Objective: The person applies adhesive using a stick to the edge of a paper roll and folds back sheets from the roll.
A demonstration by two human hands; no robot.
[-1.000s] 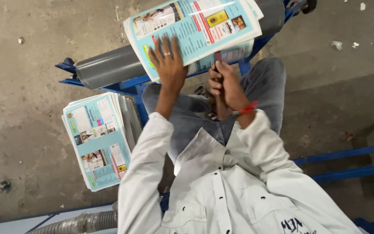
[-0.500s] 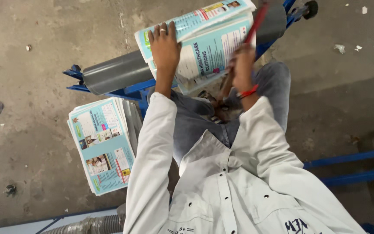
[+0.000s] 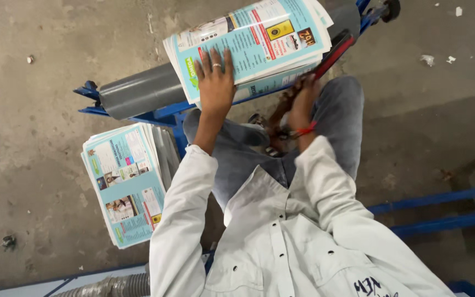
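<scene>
Head view. Count two stacks of printed leaflets, one grey pipe and one red-handled tool.

The first leaflet stack (image 3: 254,44) lies draped over the grey pipe (image 3: 141,91) at 12 o'clock. Its top sheet is light blue, with a yellow square panel and red text bands near the far edge.

Your left hand (image 3: 215,82) lies flat on this stack with fingers spread. One ring sits on one finger.

Your right hand (image 3: 300,102) is closed around the red-handled tool (image 3: 331,52) at 1 o'clock, just beside the stack's edge.

The second leaflet stack (image 3: 125,184) lies on the concrete floor (image 3: 28,165) at 9 o'clock. It is light blue with small photo panels.

The pipe rests on a blue metal frame (image 3: 166,116).
</scene>
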